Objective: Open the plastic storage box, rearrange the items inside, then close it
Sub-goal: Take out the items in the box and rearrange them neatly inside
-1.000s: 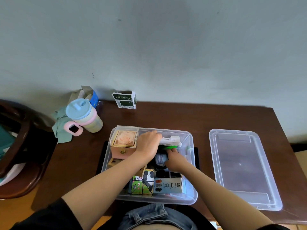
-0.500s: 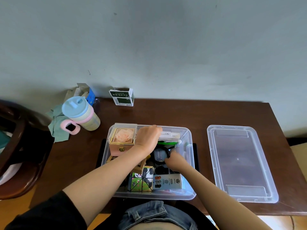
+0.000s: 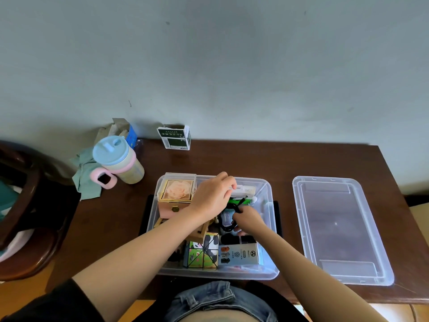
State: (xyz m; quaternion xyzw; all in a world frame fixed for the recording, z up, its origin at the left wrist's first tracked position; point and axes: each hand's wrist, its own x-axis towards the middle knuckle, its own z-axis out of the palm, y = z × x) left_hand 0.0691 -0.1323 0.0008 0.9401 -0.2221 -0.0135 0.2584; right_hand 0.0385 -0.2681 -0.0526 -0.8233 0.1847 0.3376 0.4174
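The clear plastic storage box [image 3: 270, 190] stands open at the middle of the brown table, and its lid [image 3: 336, 228] lies flat to the right. Inside are a pink rose gift box [image 3: 177, 194], a panda puzzle cube [image 3: 204, 254], a grey carton [image 3: 239, 254], a green item [image 3: 241, 202] and a white case [image 3: 246, 189]. My left hand [image 3: 213, 196] hovers over the box's back half, fingers curled at the white case's left end. My right hand [image 3: 247, 218] grips a black cable with its adapter [image 3: 226, 220] in the box's middle.
A lidded cup with a pink handle [image 3: 118, 163] sits on a green cloth [image 3: 86, 180] at the back left. A small green-and-white carton [image 3: 176, 138] stands against the wall. A dark wooden chair [image 3: 25, 205] is left of the table [image 3: 301, 163].
My right hand has pulled back toward the box's middle and now lifts the black cable. My left hand stays at the white case, slightly raised.
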